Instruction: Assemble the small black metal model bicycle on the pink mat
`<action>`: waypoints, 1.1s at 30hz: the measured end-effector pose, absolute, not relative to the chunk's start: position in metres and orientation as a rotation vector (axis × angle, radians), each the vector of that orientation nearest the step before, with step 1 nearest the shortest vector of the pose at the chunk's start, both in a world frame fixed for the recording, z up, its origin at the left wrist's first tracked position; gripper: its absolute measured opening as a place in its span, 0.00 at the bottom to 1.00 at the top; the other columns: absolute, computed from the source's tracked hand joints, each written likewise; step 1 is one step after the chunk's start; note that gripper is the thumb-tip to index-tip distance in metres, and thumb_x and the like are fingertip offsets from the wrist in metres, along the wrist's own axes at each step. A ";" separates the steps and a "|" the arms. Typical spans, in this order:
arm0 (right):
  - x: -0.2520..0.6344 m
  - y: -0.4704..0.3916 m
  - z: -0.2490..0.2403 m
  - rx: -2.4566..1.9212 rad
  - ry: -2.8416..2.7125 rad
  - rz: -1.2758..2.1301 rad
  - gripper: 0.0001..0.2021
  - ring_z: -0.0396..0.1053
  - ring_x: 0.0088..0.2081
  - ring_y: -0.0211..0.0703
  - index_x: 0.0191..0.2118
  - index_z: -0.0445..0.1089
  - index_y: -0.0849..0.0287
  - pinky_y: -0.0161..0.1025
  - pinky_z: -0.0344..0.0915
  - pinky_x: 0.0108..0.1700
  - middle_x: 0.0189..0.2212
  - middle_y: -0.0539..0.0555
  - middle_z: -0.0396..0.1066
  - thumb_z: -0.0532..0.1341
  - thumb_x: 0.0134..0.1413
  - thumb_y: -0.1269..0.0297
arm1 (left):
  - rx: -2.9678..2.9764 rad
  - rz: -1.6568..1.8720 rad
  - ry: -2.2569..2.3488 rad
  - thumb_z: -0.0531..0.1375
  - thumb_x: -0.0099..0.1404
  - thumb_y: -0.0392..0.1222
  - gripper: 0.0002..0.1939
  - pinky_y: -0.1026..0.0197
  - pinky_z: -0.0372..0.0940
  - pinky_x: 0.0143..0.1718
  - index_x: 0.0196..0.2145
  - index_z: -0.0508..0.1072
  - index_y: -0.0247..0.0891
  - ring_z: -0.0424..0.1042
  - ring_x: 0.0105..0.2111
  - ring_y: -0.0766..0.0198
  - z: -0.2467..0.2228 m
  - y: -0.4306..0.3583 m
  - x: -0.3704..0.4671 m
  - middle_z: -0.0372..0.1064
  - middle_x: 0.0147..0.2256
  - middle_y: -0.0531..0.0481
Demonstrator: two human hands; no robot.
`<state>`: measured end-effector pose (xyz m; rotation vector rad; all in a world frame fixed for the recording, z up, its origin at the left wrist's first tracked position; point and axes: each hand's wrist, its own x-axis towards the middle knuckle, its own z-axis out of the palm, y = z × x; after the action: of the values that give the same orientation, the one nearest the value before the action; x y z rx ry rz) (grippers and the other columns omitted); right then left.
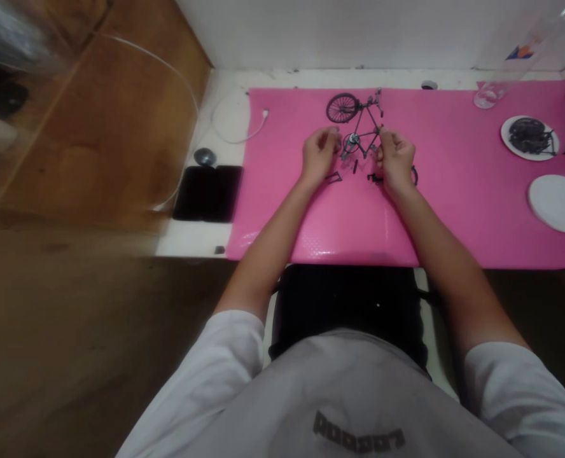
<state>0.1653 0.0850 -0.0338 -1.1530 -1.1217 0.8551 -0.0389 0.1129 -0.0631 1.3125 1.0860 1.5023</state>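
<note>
A small dark model bicycle point(369, 130) stands over the pink mat between my two hands, with one spoked wheel point(342, 108) on its far side and a silver chainring point(354, 138) near the middle. My right hand point(396, 158) pinches the bicycle frame at its right end. Close to the chainring, the fingers of my left hand point(319, 152) are curled together; whatever lies between them is too small to make out. Below the frame are loose dark parts: a small bracket-like piece point(334, 178), a short black bar point(355, 166) and a piece partly under my right hand point(375, 179).
The pink mat point(454, 210) covers most of the white table. At right are a white plate point(506, 130) with dark parts, another white plate point(559, 203) and a clear bottle point(490, 94). A black flat object point(208, 194) and white cable point(235, 140) lie left.
</note>
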 end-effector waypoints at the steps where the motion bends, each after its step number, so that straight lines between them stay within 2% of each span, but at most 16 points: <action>1: 0.165 0.085 -0.033 -1.131 -1.114 0.848 0.44 0.67 0.24 0.43 0.39 0.76 0.50 0.39 0.61 0.21 0.22 0.47 0.63 0.64 0.54 0.07 | 1.257 1.444 1.066 0.70 0.77 0.71 0.29 0.46 0.82 0.62 0.51 0.87 0.40 0.88 0.54 0.50 -0.060 0.111 -0.037 0.86 0.47 0.39; 3: 0.164 0.084 -0.032 -1.091 -1.107 0.838 0.45 0.59 0.20 0.38 0.37 0.74 0.50 0.38 0.54 0.19 0.20 0.44 0.59 0.63 0.53 0.06 | 1.194 1.353 1.035 0.71 0.77 0.70 0.29 0.44 0.83 0.61 0.52 0.87 0.40 0.89 0.53 0.49 -0.054 0.105 -0.034 0.88 0.47 0.38; 5: 0.163 0.083 -0.031 -1.081 -1.120 0.834 0.45 0.57 0.19 0.38 0.36 0.73 0.49 0.38 0.52 0.18 0.20 0.44 0.57 0.61 0.51 0.04 | 1.210 1.293 1.001 0.71 0.78 0.68 0.28 0.44 0.84 0.60 0.54 0.87 0.40 0.90 0.52 0.50 -0.049 0.097 -0.032 0.89 0.49 0.38; 8: 0.162 0.082 -0.028 -1.119 -1.142 0.823 0.47 0.63 0.20 0.41 0.36 0.72 0.48 0.40 0.58 0.19 0.21 0.46 0.60 0.58 0.49 0.02 | 1.282 1.233 0.937 0.72 0.77 0.66 0.27 0.43 0.84 0.62 0.57 0.87 0.40 0.90 0.54 0.49 -0.044 0.090 -0.031 0.89 0.53 0.37; 11: 0.160 0.079 -0.023 -1.170 -1.126 0.825 0.47 0.63 0.21 0.43 0.35 0.70 0.47 0.42 0.60 0.20 0.21 0.47 0.60 0.57 0.47 0.01 | 1.334 1.214 0.886 0.75 0.75 0.62 0.26 0.41 0.82 0.66 0.58 0.88 0.39 0.89 0.60 0.46 -0.043 0.089 -0.032 0.89 0.54 0.35; 16: 0.160 0.078 -0.024 -1.226 -1.167 0.856 0.44 0.78 0.31 0.52 0.40 0.73 0.46 0.46 0.74 0.27 0.24 0.50 0.67 0.59 0.55 0.05 | 1.336 1.225 0.845 0.78 0.71 0.55 0.24 0.40 0.81 0.68 0.57 0.88 0.39 0.87 0.64 0.44 -0.047 0.094 -0.033 0.90 0.55 0.36; 18: 0.161 0.081 -0.029 -1.216 -1.178 0.869 0.43 0.79 0.31 0.53 0.40 0.73 0.46 0.47 0.76 0.28 0.25 0.51 0.68 0.59 0.55 0.05 | 1.324 1.231 0.849 0.80 0.69 0.54 0.25 0.40 0.81 0.68 0.58 0.88 0.40 0.88 0.62 0.45 -0.051 0.096 -0.034 0.90 0.55 0.38; 21: 0.163 0.083 -0.034 -1.188 -1.152 0.876 0.45 0.75 0.28 0.51 0.40 0.73 0.46 0.47 0.72 0.25 0.24 0.50 0.66 0.58 0.53 0.04 | 1.330 1.241 0.826 0.82 0.67 0.55 0.28 0.38 0.82 0.68 0.61 0.87 0.44 0.89 0.59 0.46 -0.055 0.098 -0.035 0.90 0.53 0.42; 24: 0.162 0.082 -0.033 -1.165 -1.156 0.873 0.47 0.71 0.27 0.49 0.39 0.73 0.46 0.45 0.67 0.25 0.24 0.49 0.64 0.56 0.51 0.02 | 1.380 1.238 0.803 0.80 0.70 0.56 0.29 0.36 0.81 0.68 0.63 0.86 0.45 0.88 0.62 0.45 -0.055 0.097 -0.035 0.89 0.52 0.44; 29: 0.159 0.076 -0.024 -1.148 -1.170 0.850 0.48 0.54 0.20 0.41 0.33 0.70 0.47 0.43 0.54 0.21 0.22 0.48 0.60 0.55 0.47 0.00 | 1.441 1.210 0.792 0.81 0.66 0.63 0.31 0.40 0.84 0.63 0.58 0.87 0.44 0.89 0.60 0.45 -0.050 0.094 -0.034 0.89 0.52 0.42; 30: 0.159 0.076 -0.024 -1.152 -1.171 0.855 0.48 0.56 0.21 0.41 0.33 0.71 0.47 0.44 0.56 0.21 0.22 0.48 0.60 0.55 0.48 0.00 | 1.441 1.201 0.792 0.82 0.64 0.65 0.33 0.41 0.84 0.63 0.58 0.87 0.44 0.89 0.59 0.45 -0.050 0.093 -0.034 0.89 0.53 0.42; 33: 0.161 0.079 -0.028 -1.166 -1.210 0.904 0.46 0.70 0.26 0.48 0.37 0.75 0.47 0.46 0.67 0.23 0.23 0.51 0.66 0.57 0.51 0.02 | 1.429 1.194 0.790 0.83 0.62 0.66 0.35 0.42 0.84 0.64 0.58 0.86 0.43 0.89 0.59 0.45 -0.051 0.094 -0.034 0.89 0.53 0.41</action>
<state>0.1614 0.0788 -0.0277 -1.1663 -1.2099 0.9036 -0.0340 0.0944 -0.0513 1.4293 0.7899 1.1935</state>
